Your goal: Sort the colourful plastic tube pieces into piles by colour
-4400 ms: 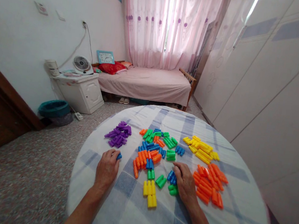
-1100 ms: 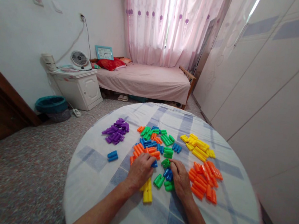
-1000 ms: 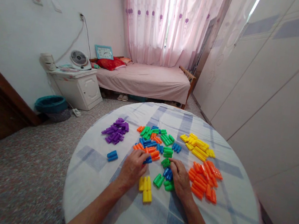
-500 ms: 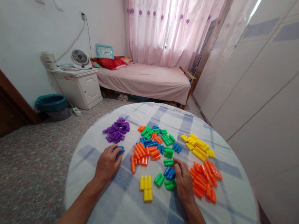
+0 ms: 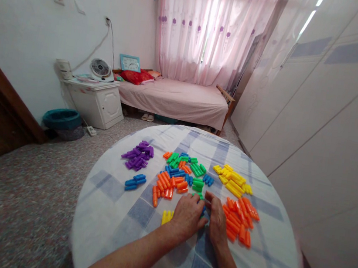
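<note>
My left hand (image 5: 186,216) reaches across the middle of the table, its fingers curled around a blue plastic piece (image 5: 204,211) that shows between the two hands. Close beside it, my right hand (image 5: 217,220) has its fingers stretched out at the right edge of that piece. My hands mostly cover a green piece (image 5: 197,195) and partly cover a yellow piece (image 5: 167,217). Blue tube-shaped pieces (image 5: 135,182) lie by themselves to the left. In the centre is a mixed heap of orange pieces (image 5: 167,183), green pieces (image 5: 197,169) and blue pieces (image 5: 175,172).
A purple pile (image 5: 138,155) lies at the left of the round table, a yellow pile (image 5: 232,180) at the back right and an orange pile (image 5: 239,219) at the right. Checked cloth (image 5: 111,222) covers the table. Beyond it stand a bed (image 5: 180,97) and a white cabinet (image 5: 100,104).
My left hand has let go of a blue piece at the left, beside the purple pile, and moved right to the centre pieces. My right hand stays near the same place.
</note>
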The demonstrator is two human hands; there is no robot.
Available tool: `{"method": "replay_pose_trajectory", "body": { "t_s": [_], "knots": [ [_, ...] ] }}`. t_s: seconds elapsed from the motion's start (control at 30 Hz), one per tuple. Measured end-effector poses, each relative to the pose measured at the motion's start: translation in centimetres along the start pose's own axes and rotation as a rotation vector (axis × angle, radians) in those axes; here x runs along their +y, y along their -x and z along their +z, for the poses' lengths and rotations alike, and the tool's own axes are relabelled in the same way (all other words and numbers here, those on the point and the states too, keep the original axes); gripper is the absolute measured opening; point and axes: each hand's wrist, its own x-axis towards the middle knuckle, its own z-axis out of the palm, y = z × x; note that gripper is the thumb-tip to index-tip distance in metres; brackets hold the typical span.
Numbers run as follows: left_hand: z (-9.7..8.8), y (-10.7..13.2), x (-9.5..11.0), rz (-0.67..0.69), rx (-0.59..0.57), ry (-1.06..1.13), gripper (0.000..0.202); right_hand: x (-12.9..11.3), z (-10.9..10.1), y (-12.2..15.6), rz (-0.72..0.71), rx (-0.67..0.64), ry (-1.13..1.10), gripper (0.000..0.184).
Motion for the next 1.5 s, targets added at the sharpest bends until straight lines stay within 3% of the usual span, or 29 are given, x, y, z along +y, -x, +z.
{"method": "replay_pose_trajectory", "body": {
  "t_s": [0.2, 0.33, 0.43, 0.53, 0.63, 0.73, 0.87, 0.97, 1.1, 1.27, 1.4, 1.5],
  "knots": [
    [1.6, -0.7, -0.3, 0.007, 0.027, 0.156, 0.015, -0.3, 0.0, 0.0, 0.017, 0.003, 0.007, 0.052],
    [0.0, 0.4, -2.1, 0.008, 0.178, 0.345, 0.014, -0.3, 0.0, -0.1, 0.024, -0.020, -0.004, 0.052],
    [-2.3, 2.4, -5.4, -0.045, 0.344, 0.284, 0.019, -0.2, 0.2, 0.0, 0.018, -0.011, 0.003, 0.050],
    [-3.9, 4.7, -10.2, -0.157, 0.451, 0.048, 0.025, -0.3, 0.3, 0.0, -0.002, -0.003, 0.025, 0.048],
    [-4.3, 6.7, -14.9, -0.266, 0.450, -0.153, 0.026, -0.5, 0.4, 0.0, -0.029, -0.002, 0.065, 0.047],
    [-3.8, 7.8, -17.4, -0.331, 0.425, -0.225, 0.029, -0.6, 0.4, 0.0, -0.026, -0.014, 0.083, 0.047],
    [-3.2, 7.9, -17.5, -0.366, 0.447, -0.252, 0.034, -0.3, 0.3, 0.0, -0.019, -0.008, 0.097, 0.047],
    [-3.3, 7.2, -17.0, -0.309, 0.449, -0.272, 0.041, 0.0, 0.3, -0.1, -0.038, 0.001, 0.117, 0.048],
    [-3.4, 6.1, -17.5, -0.178, 0.332, -0.286, 0.038, 0.0, 0.3, -0.1, -0.030, -0.008, 0.126, 0.048],
    [-3.7, 6.2, -18.4, -0.202, 0.233, -0.241, 0.026, -0.1, 0.3, -0.1, -0.012, -0.023, 0.132, 0.047],
    [-4.4, 5.8, -17.8, -0.191, 0.338, -0.245, 0.016, -0.3, 0.3, -0.1, -0.023, -0.036, 0.139, 0.048],
    [-4.9, 3.7, -16.5, -0.174, 0.430, -0.135, 0.018, -0.3, 0.3, -0.2, -0.018, -0.028, 0.148, 0.047]
  ]
}}
